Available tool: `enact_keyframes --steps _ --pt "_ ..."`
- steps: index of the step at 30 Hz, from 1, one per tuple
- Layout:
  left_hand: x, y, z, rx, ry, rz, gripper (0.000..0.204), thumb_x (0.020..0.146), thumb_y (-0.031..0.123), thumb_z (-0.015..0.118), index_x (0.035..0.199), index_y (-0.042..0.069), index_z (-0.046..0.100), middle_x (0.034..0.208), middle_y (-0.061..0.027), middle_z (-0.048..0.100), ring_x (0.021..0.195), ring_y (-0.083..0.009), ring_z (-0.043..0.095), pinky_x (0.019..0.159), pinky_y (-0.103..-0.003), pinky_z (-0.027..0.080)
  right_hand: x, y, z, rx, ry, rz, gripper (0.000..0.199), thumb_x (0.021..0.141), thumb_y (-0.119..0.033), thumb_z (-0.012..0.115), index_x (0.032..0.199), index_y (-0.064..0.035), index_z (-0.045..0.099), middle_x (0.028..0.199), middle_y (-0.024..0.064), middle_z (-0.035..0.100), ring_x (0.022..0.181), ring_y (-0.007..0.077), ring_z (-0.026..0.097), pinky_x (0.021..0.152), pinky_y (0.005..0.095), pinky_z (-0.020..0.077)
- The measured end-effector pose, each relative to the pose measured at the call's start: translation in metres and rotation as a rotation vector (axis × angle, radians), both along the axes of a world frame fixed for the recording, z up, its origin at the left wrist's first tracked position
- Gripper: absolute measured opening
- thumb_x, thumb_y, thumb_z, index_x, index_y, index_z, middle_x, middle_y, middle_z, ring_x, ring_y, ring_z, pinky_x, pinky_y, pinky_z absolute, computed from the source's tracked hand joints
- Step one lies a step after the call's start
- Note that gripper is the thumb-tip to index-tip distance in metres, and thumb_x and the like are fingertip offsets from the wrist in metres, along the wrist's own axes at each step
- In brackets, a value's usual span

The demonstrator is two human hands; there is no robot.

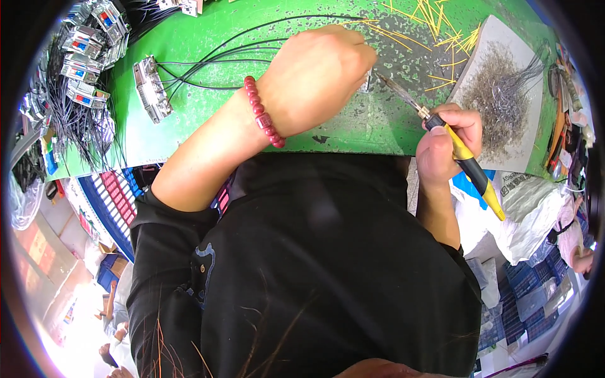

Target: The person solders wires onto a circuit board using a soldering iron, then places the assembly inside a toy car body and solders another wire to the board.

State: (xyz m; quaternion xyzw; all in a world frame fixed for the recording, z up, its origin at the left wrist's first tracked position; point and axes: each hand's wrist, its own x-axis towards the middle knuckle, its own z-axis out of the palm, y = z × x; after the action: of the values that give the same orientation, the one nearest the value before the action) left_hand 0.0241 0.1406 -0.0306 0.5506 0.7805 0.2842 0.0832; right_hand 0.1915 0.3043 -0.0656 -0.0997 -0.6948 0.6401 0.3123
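Observation:
My left hand [322,75], a red bead bracelet [261,113] round its wrist, is closed over the green worktop with the fingers curled under. What they grip is hidden; a small silvery edge shows just past the fingertips. Black wires [217,62] run from a metal housing [151,89] toward this hand, and some pass out of sight behind it. In my right hand [450,142] is a yellow and black soldering iron [463,151], held like a pen. Its metal tip points up and left, close to the left hand's fingers.
Thin yellow strips [432,25] lie scattered at the back right of the green worktop [208,132]. Beside them, a pale board [469,79] carries a heap of dark wire scraps [501,104]. Metal housings with black wires [82,66] pile up at the left edge.

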Motion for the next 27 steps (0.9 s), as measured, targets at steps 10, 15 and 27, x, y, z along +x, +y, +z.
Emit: enact_keyframes --steps 10,15,27 --pt "0.002 -0.004 -0.01 0.083 -0.007 0.027 0.011 0.077 0.006 0.067 0.082 0.002 0.059 0.085 -0.0106 0.06 0.08 -0.0323 0.06 0.07 -0.041 0.05 -0.001 0.001 -0.001 -0.024 0.006 0.0 0.018 0.078 -0.006 0.058 0.093 0.0005 0.051 0.078 0.0122 0.056 0.066 0.0157 0.052 0.062 0.0267 0.0444" --pt "-0.001 -0.008 -0.001 0.157 -0.073 0.058 0.013 0.075 0.004 0.07 0.083 0.002 0.061 0.085 -0.0107 0.06 0.081 -0.0309 0.061 0.071 -0.039 0.051 -0.004 -0.006 0.001 -0.065 -0.061 -0.107 0.029 0.085 -0.011 0.064 0.108 0.0001 0.052 0.088 0.0117 0.061 0.073 0.0149 0.058 0.065 0.0254 0.0465" --pt "-0.022 -0.006 -0.003 0.059 0.138 0.142 0.009 0.079 0.005 0.066 0.087 0.005 0.06 0.086 -0.0103 0.06 0.083 -0.032 0.061 0.073 -0.041 0.049 -0.006 -0.011 0.003 -0.108 -0.066 -0.097 0.041 0.088 -0.022 0.065 0.119 0.0007 0.051 0.089 0.015 0.067 0.066 0.01 0.05 0.061 0.0226 0.0402"
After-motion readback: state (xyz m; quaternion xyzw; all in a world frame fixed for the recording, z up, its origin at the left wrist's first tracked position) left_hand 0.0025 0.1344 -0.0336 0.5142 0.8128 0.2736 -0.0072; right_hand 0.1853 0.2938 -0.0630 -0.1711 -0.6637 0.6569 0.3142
